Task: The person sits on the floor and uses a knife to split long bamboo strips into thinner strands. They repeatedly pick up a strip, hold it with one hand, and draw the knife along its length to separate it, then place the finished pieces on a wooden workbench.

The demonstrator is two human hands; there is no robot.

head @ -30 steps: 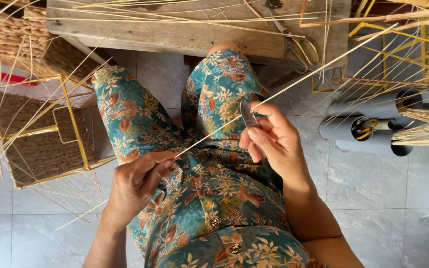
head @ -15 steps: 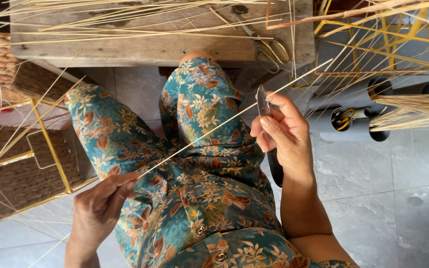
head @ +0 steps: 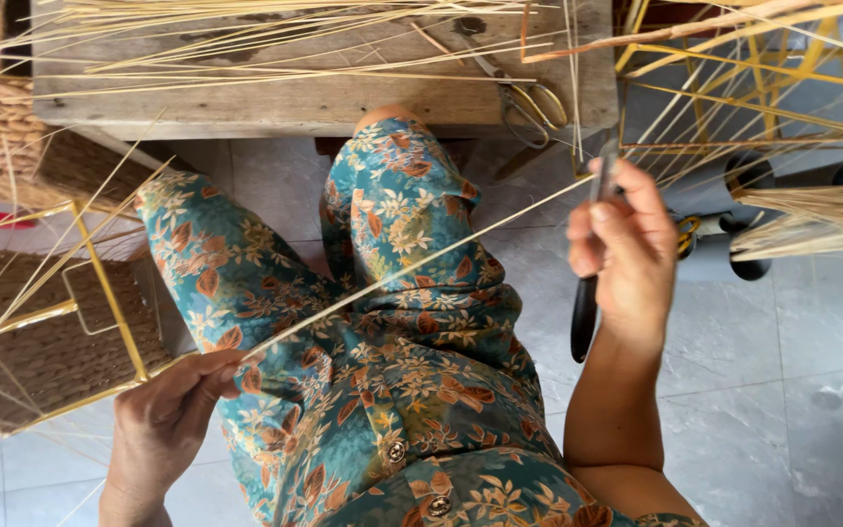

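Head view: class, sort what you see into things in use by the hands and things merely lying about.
In use:
left hand
right hand
reed strip
knife

Lying about:
scissors
wooden bench
woven basket
loose reeds

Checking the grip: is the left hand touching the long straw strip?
Touching. The head view shows the left hand pinching the straw strip at its lower end.
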